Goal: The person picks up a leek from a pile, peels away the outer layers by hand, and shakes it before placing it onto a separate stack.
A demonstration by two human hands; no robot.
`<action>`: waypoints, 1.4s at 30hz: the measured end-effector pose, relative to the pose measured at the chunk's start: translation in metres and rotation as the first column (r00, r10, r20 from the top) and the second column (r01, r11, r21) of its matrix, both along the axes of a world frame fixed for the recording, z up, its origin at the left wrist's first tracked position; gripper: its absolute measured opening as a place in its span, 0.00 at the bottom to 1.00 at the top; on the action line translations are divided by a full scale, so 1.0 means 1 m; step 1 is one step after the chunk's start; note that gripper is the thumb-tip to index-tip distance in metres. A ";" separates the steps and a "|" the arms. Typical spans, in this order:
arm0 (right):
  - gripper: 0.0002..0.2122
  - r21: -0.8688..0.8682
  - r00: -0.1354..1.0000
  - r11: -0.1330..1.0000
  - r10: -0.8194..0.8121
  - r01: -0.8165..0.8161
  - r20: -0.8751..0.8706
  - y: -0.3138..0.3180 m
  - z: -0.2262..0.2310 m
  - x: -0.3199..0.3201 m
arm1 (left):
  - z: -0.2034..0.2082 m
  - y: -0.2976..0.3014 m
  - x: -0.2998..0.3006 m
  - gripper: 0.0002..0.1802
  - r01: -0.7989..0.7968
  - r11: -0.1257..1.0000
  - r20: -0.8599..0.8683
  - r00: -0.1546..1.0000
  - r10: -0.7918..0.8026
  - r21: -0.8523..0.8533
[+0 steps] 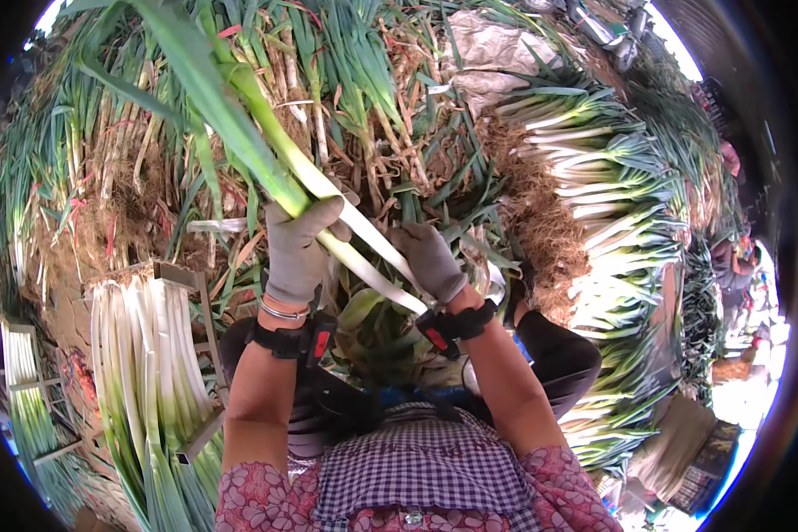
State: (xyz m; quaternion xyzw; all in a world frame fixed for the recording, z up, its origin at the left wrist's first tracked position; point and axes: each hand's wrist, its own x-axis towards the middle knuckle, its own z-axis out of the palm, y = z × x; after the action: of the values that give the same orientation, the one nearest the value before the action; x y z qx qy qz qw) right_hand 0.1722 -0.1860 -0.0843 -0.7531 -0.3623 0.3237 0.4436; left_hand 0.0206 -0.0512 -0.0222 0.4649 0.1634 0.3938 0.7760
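Two long green onions (356,259) slant across the middle, their leaves reaching up to the far left and their bare white ends pointing down toward my right wrist. My left hand (300,244), in a grey glove, is closed around them where green turns to white. Against the lower white part of the right-hand stalk rests my gloved right hand (428,260), fingers curled in. Whatever those fingers pinch is hidden. Loose leaves and peelings (363,310) lie below the hands, in front of my lap.
At left, peeled green onions (142,346) lie in a metal frame (201,306), roots cut off. Unpeeled bundles with red ties (106,168) stand along the far side. A long row of white-stemmed onions (607,213) with brown roots (541,230) lies at right. Crumpled sacking (496,53) sits far right.
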 end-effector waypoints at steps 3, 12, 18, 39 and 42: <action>0.13 -0.008 0.912 0.999 -0.032 0.031 -0.410 -0.014 0.036 -0.009 | 0.004 0.006 -0.009 0.11 -0.047 0.994 0.001 0.999 0.047 -0.099; 0.11 -0.050 0.949 0.989 0.151 -0.142 0.279 -0.036 0.085 -0.028 | 0.004 0.007 -0.004 0.10 -0.059 0.991 0.017 0.998 0.061 -0.120; 0.08 -0.029 0.820 0.997 0.070 -0.065 0.568 -0.038 0.064 -0.037 | 0.005 0.004 -0.001 0.09 -0.072 0.994 -0.026 0.997 0.070 -0.088; 0.14 0.131 0.973 0.983 0.097 -0.126 0.211 -0.088 0.091 -0.038 | -0.006 0.054 -0.030 0.14 0.124 0.983 0.375 0.925 -0.065 -0.136; 0.25 0.075 0.903 0.980 0.137 -0.183 0.407 -0.072 0.103 -0.059 | -0.009 0.055 -0.025 0.14 0.108 0.984 0.403 0.914 -0.043 -0.142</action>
State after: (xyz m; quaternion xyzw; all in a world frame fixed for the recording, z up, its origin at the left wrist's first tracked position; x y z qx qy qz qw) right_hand 0.1135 -0.2576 0.0190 -0.7450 -0.5235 0.1775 0.3733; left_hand -0.0048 0.0042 -0.0314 0.3169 0.0153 0.4352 0.8426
